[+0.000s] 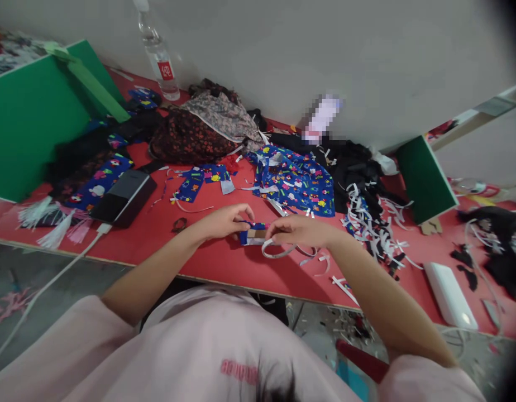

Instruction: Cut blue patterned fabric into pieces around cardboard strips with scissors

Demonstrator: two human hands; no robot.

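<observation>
Near the front edge of the red table, a small blue patterned fabric piece with a tan and white block or strip on it point(256, 234) lies between my hands. My left hand point(229, 221) has its thumb and fingers curled at the left end of that piece. On the right end rests my right hand point(294, 230), its fingers closed around a white strip point(275, 254) that loops below them. The fingertips of both hands partly cover the piece. Just beyond my right hand, a metallic tool point(276, 207) lies partly hidden.
Blue patterned cloth point(300, 181) lies behind my hands, dark floral cloth point(191, 134) to its left. Many white scraps point(367, 223) lie right. A black box point(124, 198), water bottle point(161, 67), white power bank point(449, 296) and green panels point(428, 181) stand around.
</observation>
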